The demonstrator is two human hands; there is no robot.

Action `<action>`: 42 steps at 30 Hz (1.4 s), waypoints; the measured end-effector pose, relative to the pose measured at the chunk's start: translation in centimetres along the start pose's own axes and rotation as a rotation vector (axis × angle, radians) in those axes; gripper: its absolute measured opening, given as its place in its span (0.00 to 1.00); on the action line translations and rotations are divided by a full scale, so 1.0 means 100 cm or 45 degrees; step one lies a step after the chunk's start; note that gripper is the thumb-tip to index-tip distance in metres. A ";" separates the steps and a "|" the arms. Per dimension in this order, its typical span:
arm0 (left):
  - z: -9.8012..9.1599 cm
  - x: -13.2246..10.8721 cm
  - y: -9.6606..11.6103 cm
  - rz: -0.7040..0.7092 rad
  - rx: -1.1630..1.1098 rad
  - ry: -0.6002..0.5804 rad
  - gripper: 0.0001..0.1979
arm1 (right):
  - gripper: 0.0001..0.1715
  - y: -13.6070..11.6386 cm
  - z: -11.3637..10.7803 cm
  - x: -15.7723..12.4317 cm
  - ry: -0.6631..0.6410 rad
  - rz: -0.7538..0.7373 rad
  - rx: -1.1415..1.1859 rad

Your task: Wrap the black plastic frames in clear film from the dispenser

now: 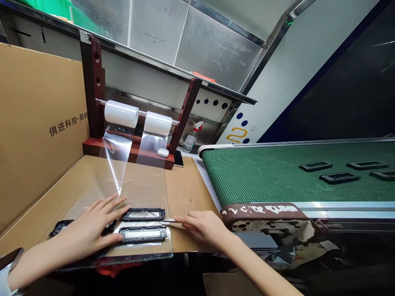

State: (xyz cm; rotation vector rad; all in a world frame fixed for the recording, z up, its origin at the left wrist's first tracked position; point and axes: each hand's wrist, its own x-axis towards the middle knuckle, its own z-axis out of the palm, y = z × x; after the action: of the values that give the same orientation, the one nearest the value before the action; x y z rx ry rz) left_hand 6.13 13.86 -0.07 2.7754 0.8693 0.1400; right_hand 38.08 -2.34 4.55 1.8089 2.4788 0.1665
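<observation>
Partly hidden, a black frame [58, 227] lies under the open left hand [92, 228]. The right hand [205, 226] pinches a thin white tool [170, 221], too small to identify.

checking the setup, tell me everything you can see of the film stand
The stand is dark red-brown, wood by its look: a flat base and two uprights with holes, the right upright leaning. A metal rod between them carries a left roll and a right roll, both white. Clear film runs from each roll over the base onto the cardboard. A small white case sits on the base.
</observation>
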 end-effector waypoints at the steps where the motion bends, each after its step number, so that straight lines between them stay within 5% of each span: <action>1: 0.001 0.000 0.000 0.003 -0.007 0.002 0.30 | 0.17 0.001 0.000 -0.003 -0.001 0.014 0.000; 8: -0.006 -0.005 -0.002 0.017 -0.063 0.097 0.30 | 0.18 0.001 0.002 -0.025 0.074 0.110 0.049; 13: -0.006 -0.047 -0.063 -0.193 -0.374 0.373 0.29 | 0.19 -0.024 0.002 -0.025 0.350 0.194 0.344; 18: 0.012 -0.100 -0.118 -0.334 -0.547 0.349 0.24 | 0.18 -0.076 -0.001 0.028 0.420 -0.022 0.413; 22: 0.008 -0.112 -0.107 -0.281 -0.495 0.202 0.26 | 0.19 -0.120 -0.001 0.086 0.427 -0.191 0.249; 27: 0.002 -0.107 -0.094 -0.206 -0.437 0.315 0.24 | 0.25 -0.152 0.005 0.133 0.322 -0.288 0.123; 42: 0.008 -0.109 -0.093 -0.228 -0.426 0.248 0.24 | 0.23 -0.152 -0.006 0.149 0.091 -0.392 0.076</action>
State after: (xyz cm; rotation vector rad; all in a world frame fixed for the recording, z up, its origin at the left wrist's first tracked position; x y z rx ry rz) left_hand -7.81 14.89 -3.42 2.3898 1.0291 0.4835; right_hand 19.06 7.24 3.35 1.4370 2.7997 0.1423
